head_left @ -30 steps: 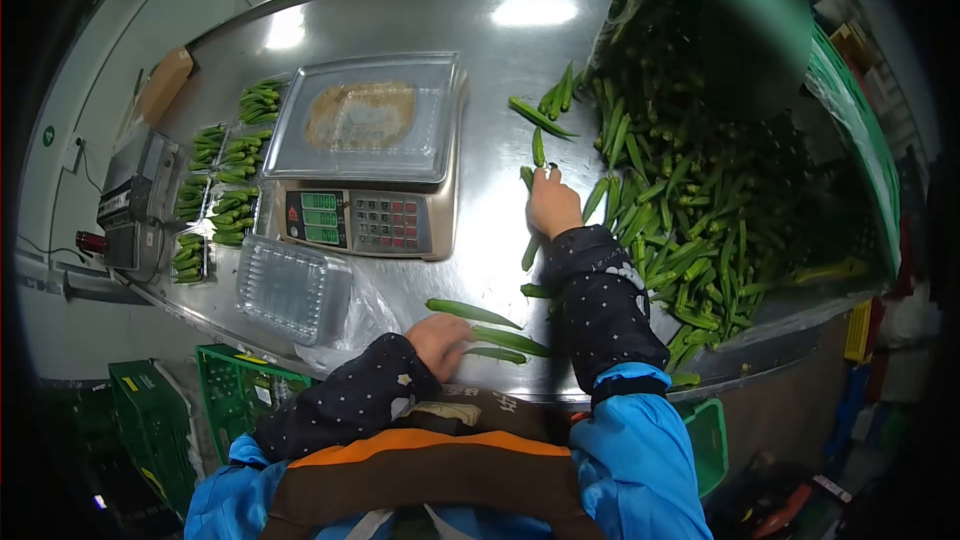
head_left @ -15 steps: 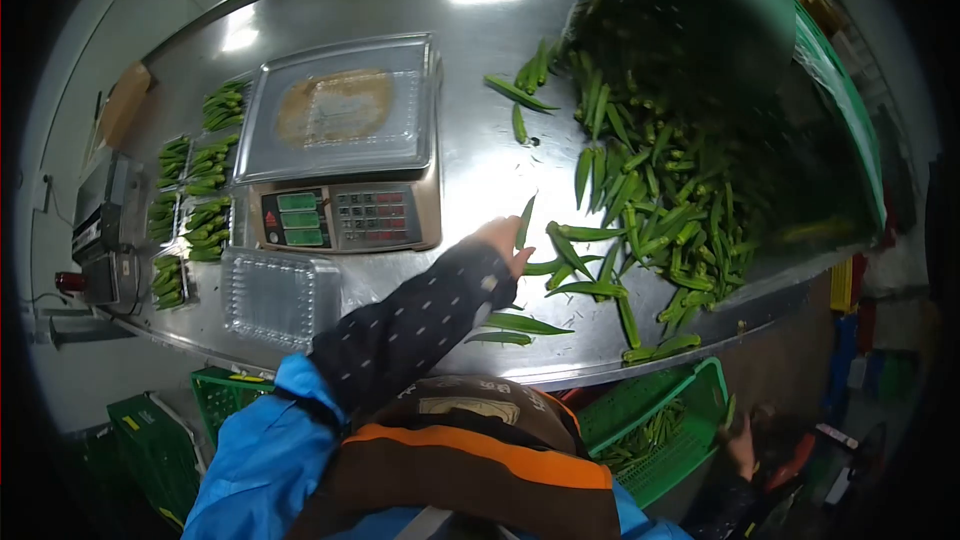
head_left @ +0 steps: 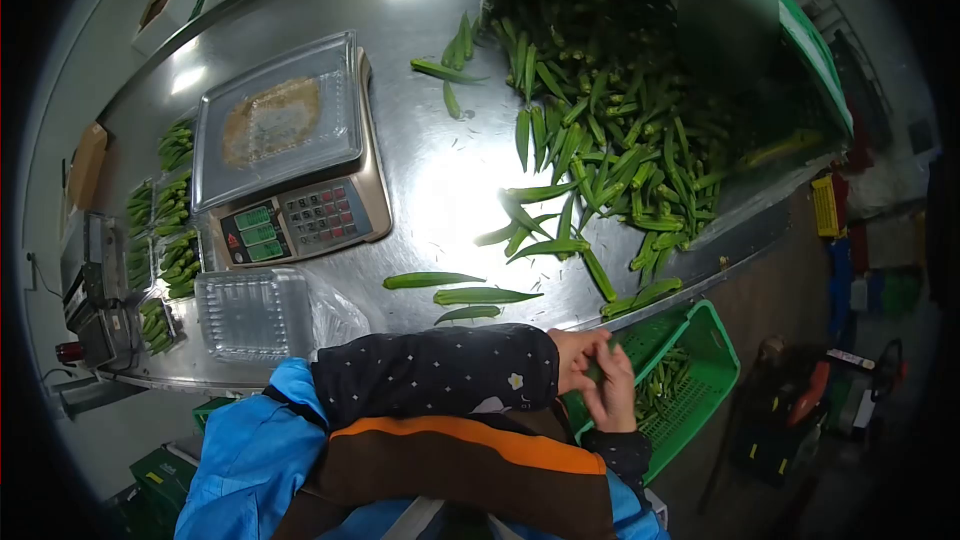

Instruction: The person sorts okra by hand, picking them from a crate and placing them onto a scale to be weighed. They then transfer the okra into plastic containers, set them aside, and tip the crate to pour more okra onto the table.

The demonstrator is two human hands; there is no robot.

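Note:
My left hand and my right hand are together at the table's front edge, over the green crate. Both have closed fingers around a bit of green okra, mostly hidden by the fingers. Just left of them on the steel table, several loose okra pods lie in short rows. A big pile of okra spills from a dark, lined container on the right. More okra lies in the green crate below.
A scale with a clear tray on top stands left of centre. An empty clear punnet sits in front of it, beside thin plastic film. Filled okra punnets stand further left, near a dark machine.
My left hand has drawn back from the table towards my body with an okra pod. My right hand has come up from beside the green crate to meet it. The view has shifted right.

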